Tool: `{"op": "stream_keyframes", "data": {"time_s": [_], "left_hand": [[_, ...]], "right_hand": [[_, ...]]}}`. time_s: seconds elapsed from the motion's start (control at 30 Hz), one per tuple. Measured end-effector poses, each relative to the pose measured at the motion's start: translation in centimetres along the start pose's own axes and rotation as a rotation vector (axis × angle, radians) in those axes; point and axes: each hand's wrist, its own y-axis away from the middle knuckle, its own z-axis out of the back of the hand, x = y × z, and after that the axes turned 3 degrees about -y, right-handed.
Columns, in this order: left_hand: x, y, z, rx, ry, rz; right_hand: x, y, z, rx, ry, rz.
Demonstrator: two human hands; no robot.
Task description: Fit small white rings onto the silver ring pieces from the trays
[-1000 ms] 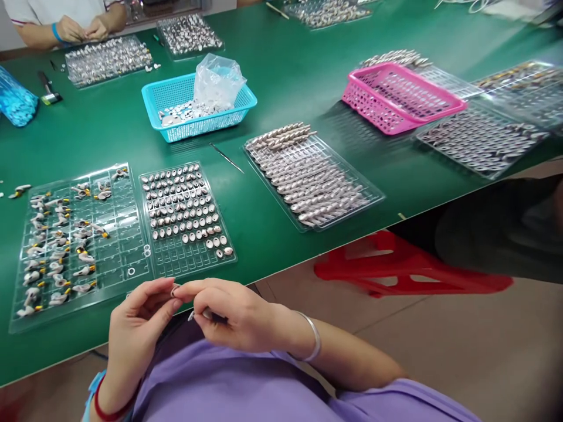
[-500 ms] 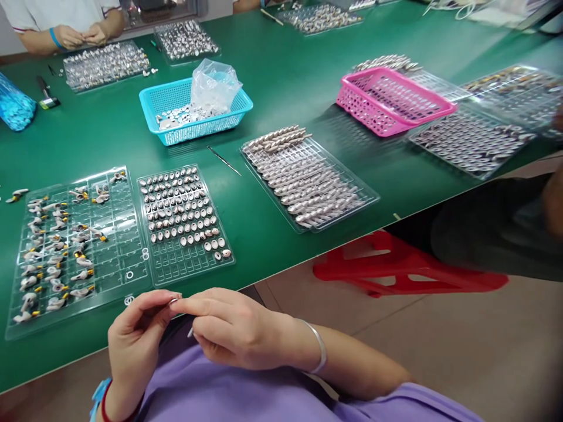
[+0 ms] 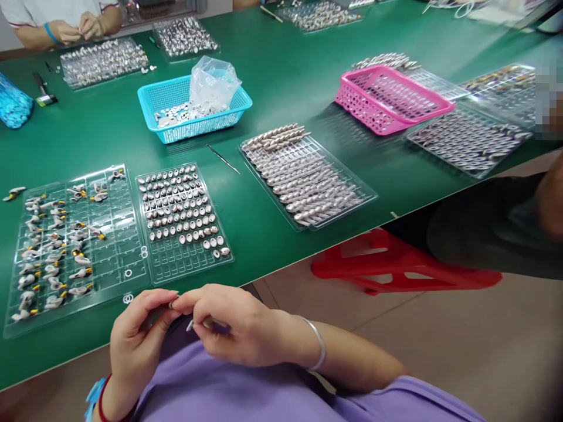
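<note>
Over my lap, just off the table edge, my left hand [image 3: 138, 331] pinches a small earbud part [image 3: 172, 303] between thumb and fingertips; most of it is hidden. The index finger of my right hand [image 3: 241, 325] touches that same part. Out of the curled fingers of my right hand pokes a small white piece [image 3: 189, 325], perhaps an earbud stem. Nearest to my hands is a clear tray [image 3: 176, 266] with rows of small oval earbud shells [image 3: 189, 220]. Left of it, a larger clear tray [image 3: 112, 258] bears white earbud pieces with yellow tips [image 3: 53, 269].
Tweezers [image 3: 223, 159] lie behind the trays. Beyond are a blue basket [image 3: 193, 130] with a plastic bag, a tray of stem-like parts [image 3: 308, 181] and a pink basket [image 3: 391, 105]. A co-worker's hands [image 3: 79, 28] are across the table. A red stool [image 3: 396, 272] stands at right.
My right index finger is more bent and the fingers have shifted slightly, showing a gap into the palm. My left hand keeps its pinch. The whole view has shifted a little.
</note>
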Motion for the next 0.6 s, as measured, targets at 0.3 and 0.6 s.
{"op": "stream_keyframes", "data": {"time_s": [0.3, 0.6], "left_hand": [[0.2, 0.3, -0.5, -0.082, 0.15, 0.319], [0.7, 0.6, -0.5, -0.066, 0.144, 0.302]], "right_hand": [[-0.1, -2.1, 0.4, -0.043, -0.176, -0.463], [-0.3, -2.8, 0.1, 0.061, -0.009, -0.365]]}}
